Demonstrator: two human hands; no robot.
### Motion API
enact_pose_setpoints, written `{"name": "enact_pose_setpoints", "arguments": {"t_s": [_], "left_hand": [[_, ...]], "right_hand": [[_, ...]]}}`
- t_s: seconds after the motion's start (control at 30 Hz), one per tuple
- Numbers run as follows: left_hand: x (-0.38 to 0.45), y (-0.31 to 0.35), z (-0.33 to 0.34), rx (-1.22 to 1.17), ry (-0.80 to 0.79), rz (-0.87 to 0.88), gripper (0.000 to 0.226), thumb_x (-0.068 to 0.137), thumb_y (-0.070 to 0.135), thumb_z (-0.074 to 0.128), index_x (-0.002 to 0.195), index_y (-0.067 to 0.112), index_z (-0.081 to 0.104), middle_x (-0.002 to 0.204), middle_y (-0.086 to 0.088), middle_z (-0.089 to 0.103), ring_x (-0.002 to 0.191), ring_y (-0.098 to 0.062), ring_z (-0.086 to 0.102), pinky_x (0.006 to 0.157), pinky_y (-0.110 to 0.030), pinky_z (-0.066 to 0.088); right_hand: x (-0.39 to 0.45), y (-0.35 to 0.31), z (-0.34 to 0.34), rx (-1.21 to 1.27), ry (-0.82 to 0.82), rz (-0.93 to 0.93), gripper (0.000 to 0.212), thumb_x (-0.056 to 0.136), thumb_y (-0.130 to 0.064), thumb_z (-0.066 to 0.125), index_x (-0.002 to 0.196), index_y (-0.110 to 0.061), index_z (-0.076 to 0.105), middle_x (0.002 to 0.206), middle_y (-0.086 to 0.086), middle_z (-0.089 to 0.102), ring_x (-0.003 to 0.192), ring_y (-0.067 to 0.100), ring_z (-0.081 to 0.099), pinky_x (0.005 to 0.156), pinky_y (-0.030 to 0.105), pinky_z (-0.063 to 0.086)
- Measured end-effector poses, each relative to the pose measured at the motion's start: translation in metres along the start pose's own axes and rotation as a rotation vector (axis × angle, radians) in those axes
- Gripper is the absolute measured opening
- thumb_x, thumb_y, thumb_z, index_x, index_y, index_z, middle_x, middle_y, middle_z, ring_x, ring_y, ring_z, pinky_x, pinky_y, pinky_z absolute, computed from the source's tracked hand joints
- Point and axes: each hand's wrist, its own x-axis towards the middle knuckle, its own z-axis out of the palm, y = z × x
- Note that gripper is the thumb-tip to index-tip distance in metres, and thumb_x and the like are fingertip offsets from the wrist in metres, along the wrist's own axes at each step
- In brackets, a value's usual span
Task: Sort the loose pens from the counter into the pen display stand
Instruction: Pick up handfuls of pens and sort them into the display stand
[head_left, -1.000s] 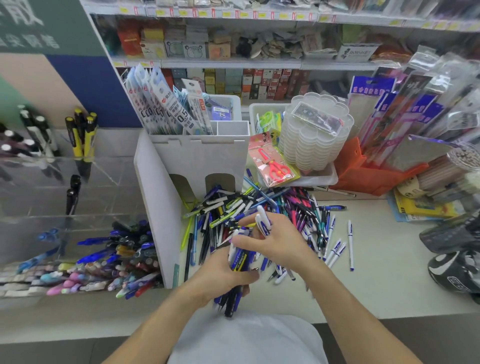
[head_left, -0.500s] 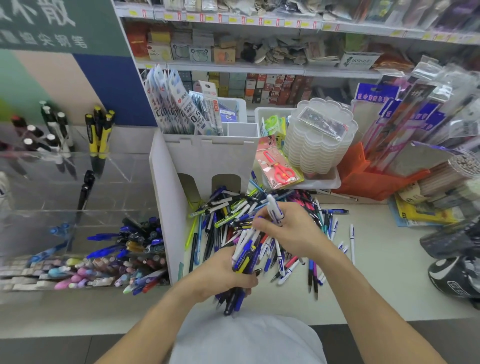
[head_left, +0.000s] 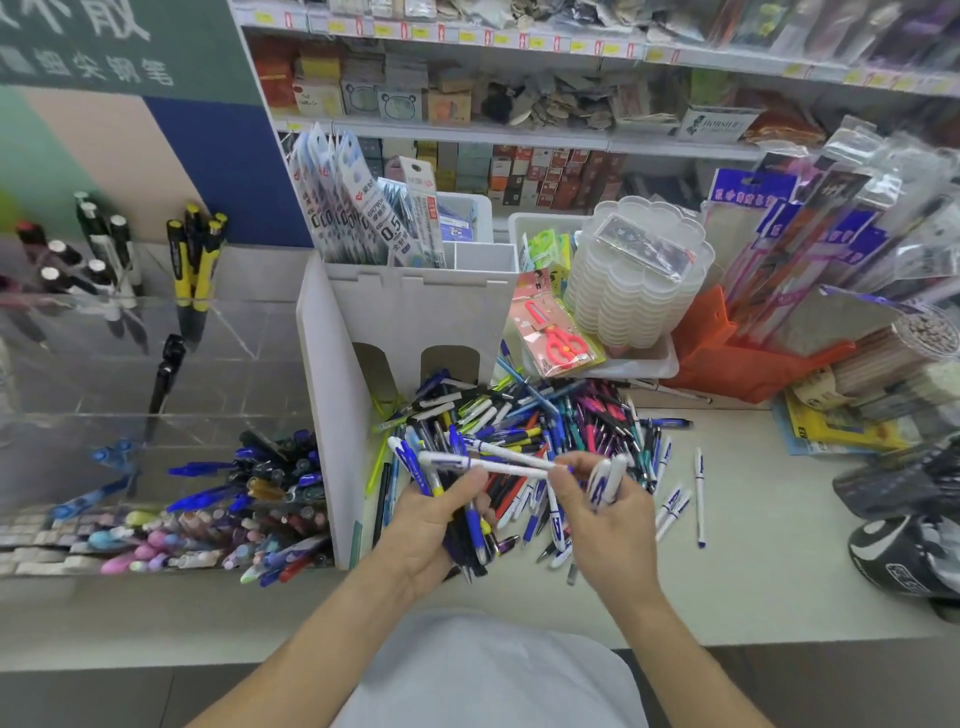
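Observation:
A heap of loose pens (head_left: 550, 421) in many colours lies on the pale counter (head_left: 753, 545). My left hand (head_left: 431, 525) grips a bundle of blue-and-white pens (head_left: 470, 530), tips pointing down and toward me. My right hand (head_left: 608, 514) holds two white pens with blue print (head_left: 605, 480) and pinches the end of a long white pen (head_left: 488, 462) lying across the top of the bundle. The clear acrylic pen display stand (head_left: 156, 415) stands at the left, with upright pens in its upper tiers and many pens in its lowest one.
A white cardboard divider box (head_left: 410, 312) stands between the stand and the heap. Behind are red scissors in a pack (head_left: 558, 338), stacked clear trays (head_left: 634, 280) and an orange bin (head_left: 737, 358). A few white pens (head_left: 698, 493) lie apart at the right, near a black object (head_left: 909, 556).
My right hand lifted from the heap with white pens and now lays one across the bundle in my left hand. The camera has shifted slightly left and closer.

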Motion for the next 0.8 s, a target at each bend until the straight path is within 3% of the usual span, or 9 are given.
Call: {"name": "enact_pose_setpoints", "arguments": {"t_s": [0.17, 0.27, 0.33, 0.43, 0.57, 0.67, 0.73, 0.8], "left_hand": [[0.006, 0.001, -0.003, -0.079, -0.026, 0.036, 0.034, 0.078, 0.016, 0.073, 0.109, 0.0, 0.073, 0.092, -0.018, 0.07, 0.051, -0.014, 0.057, 0.057, -0.027, 0.057], [0.004, 0.002, 0.001, 0.021, -0.036, 0.05, 0.029, 0.075, 0.007, 0.076, 0.1, -0.007, 0.072, 0.07, -0.016, 0.066, 0.054, -0.021, 0.063, 0.055, -0.031, 0.058], [0.003, 0.001, 0.003, 0.113, -0.023, 0.032, 0.03, 0.072, 0.003, 0.079, 0.097, -0.01, 0.069, 0.077, -0.023, 0.068, 0.063, -0.031, 0.069, 0.058, -0.037, 0.059], [0.001, 0.0, 0.002, 0.227, -0.056, 0.013, 0.034, 0.075, 0.006, 0.08, 0.102, -0.011, 0.068, 0.092, -0.029, 0.071, 0.075, -0.035, 0.071, 0.063, -0.04, 0.059], [0.001, 0.002, -0.002, 0.338, -0.043, 0.028, 0.027, 0.085, 0.007, 0.075, 0.11, 0.003, 0.069, 0.096, -0.016, 0.076, 0.084, -0.027, 0.075, 0.068, -0.034, 0.059], [0.002, 0.0, -0.009, 0.378, -0.006, -0.017, 0.023, 0.088, 0.012, 0.074, 0.109, 0.006, 0.068, 0.082, -0.012, 0.074, 0.066, -0.022, 0.07, 0.06, -0.03, 0.057], [0.003, -0.003, -0.016, 0.461, 0.043, -0.03, 0.022, 0.088, 0.015, 0.076, 0.107, 0.007, 0.067, 0.079, -0.013, 0.072, 0.061, -0.021, 0.066, 0.06, -0.032, 0.057], [0.002, -0.007, -0.019, 0.586, 0.029, -0.04, 0.017, 0.09, 0.012, 0.074, 0.103, 0.004, 0.067, 0.082, -0.014, 0.073, 0.061, -0.021, 0.066, 0.061, -0.034, 0.058]], "right_hand": [[-0.022, 0.012, 0.007, -0.028, -0.133, 0.057, 0.014, 0.09, -0.009, 0.076, 0.087, -0.022, 0.071, 0.06, 0.0, 0.061, 0.05, 0.013, 0.043, 0.048, 0.023, 0.038], [-0.02, 0.01, 0.008, -0.144, -0.345, 0.078, 0.018, 0.089, -0.012, 0.072, 0.091, -0.029, 0.067, 0.071, -0.004, 0.066, 0.06, 0.01, 0.055, 0.062, 0.032, 0.05], [-0.014, 0.005, 0.008, -0.235, -0.54, 0.128, 0.025, 0.088, -0.015, 0.067, 0.104, -0.031, 0.057, 0.079, -0.013, 0.068, 0.065, 0.004, 0.059, 0.067, 0.032, 0.053], [-0.004, 0.0, 0.011, -0.249, -0.646, 0.187, 0.026, 0.092, -0.027, 0.07, 0.108, -0.018, 0.052, 0.083, -0.006, 0.067, 0.063, 0.004, 0.06, 0.059, 0.022, 0.051], [0.005, 0.004, 0.01, -0.194, -0.793, 0.247, 0.027, 0.103, -0.03, 0.058, 0.103, -0.003, 0.056, 0.072, 0.009, 0.044, 0.058, 0.013, 0.042, 0.051, 0.023, 0.038], [0.008, 0.016, 0.004, -0.087, -0.78, 0.36, 0.028, 0.106, -0.03, 0.053, 0.09, -0.009, 0.061, 0.062, 0.003, 0.051, 0.057, 0.014, 0.045, 0.062, 0.031, 0.04], [0.009, 0.025, 0.0, -0.007, -0.741, 0.36, 0.031, 0.106, -0.031, 0.052, 0.089, -0.007, 0.062, 0.074, 0.008, 0.063, 0.068, 0.016, 0.057, 0.074, 0.039, 0.045], [0.011, 0.028, -0.002, 0.169, -0.671, 0.41, 0.027, 0.106, -0.022, 0.05, 0.095, -0.001, 0.061, 0.077, 0.012, 0.064, 0.07, 0.023, 0.061, 0.071, 0.039, 0.05]]}}
